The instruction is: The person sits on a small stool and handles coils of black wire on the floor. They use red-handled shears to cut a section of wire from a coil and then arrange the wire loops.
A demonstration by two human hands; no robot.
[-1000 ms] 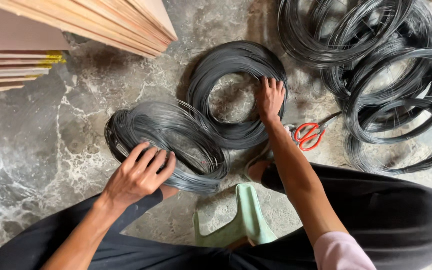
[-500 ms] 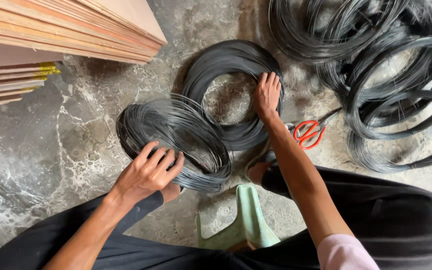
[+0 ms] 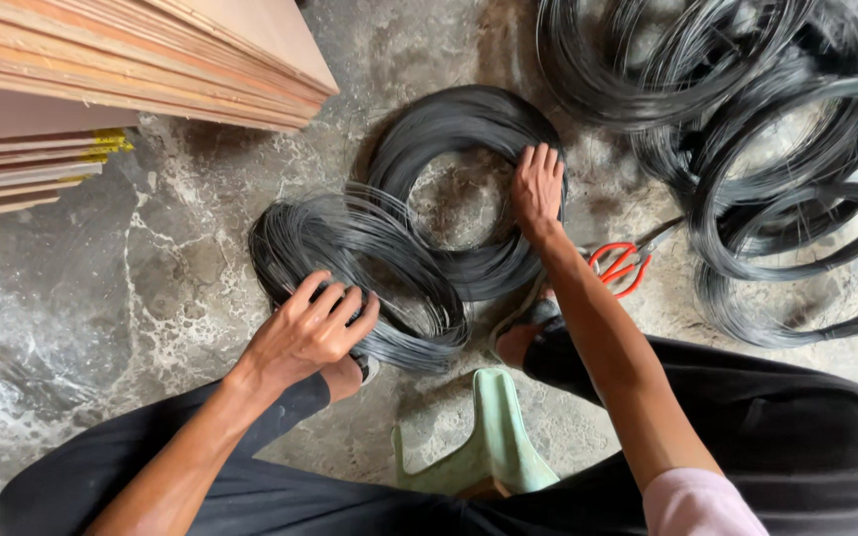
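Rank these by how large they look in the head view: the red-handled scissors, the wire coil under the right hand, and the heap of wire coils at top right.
1. Heap of wire coils
2. Wire coil under the right hand
3. Red-handled scissors, partly hidden by the arm

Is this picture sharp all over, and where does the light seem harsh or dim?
In the head view, light is soft and even; the wire coils show faint sheen, no hard glare. The left hand and right hand look sharp. The looser coil smears into fine streaks. A dim shadow lies under the plywood stack, and straight edges bow slightly toward the frame's corners.
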